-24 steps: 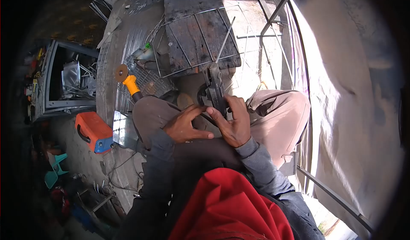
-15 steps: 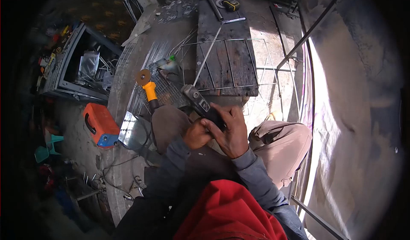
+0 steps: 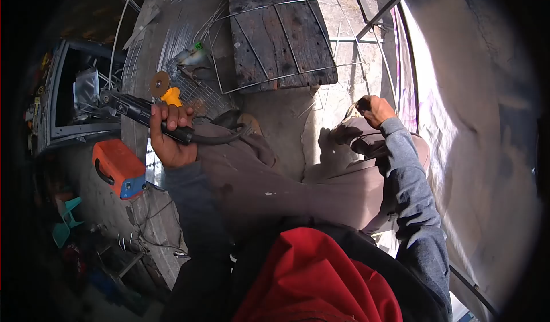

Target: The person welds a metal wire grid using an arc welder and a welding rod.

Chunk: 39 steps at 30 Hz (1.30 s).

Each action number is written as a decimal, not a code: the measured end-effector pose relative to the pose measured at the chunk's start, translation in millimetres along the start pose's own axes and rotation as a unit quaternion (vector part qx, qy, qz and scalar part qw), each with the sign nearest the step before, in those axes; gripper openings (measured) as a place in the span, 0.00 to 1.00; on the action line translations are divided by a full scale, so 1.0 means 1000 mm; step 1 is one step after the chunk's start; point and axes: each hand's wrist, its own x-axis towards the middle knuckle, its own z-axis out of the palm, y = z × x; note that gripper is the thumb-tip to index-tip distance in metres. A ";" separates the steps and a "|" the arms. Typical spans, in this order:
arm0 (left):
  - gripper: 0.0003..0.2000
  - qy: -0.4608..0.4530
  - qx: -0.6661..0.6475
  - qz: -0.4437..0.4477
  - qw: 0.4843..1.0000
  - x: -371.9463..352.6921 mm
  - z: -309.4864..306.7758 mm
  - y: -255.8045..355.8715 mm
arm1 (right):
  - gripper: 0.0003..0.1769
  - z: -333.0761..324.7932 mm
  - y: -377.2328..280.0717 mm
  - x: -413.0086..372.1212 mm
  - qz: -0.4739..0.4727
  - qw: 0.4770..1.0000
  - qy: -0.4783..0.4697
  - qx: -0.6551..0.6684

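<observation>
Head view, holder (image 3: 139, 110) left of centre, long axis sloping from upper left to lower right, head pointing upper left, left hand (image 3: 172, 141) clamped round it, right hand (image 3: 375, 111) well apart, curled closed, contents unclear.

9 o'clock: orange-red box (image 3: 117, 164), blue end | 10: black holder (image 3: 136, 108), yellow grinder (image 3: 172, 97), brown disc (image 3: 160, 84) | 6: red cloth (image 3: 318, 276)

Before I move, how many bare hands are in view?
2. The left hand grips the black rod holder, near the yellow grinder; the right hand is near the right knee, fingers curled, possibly hiding something.
</observation>
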 end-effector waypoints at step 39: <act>0.17 0.131 -0.019 -0.059 0.989 0.021 0.020 0.005 | 0.14 0.105 -0.085 0.049 -0.414 0.891 -0.180 -0.042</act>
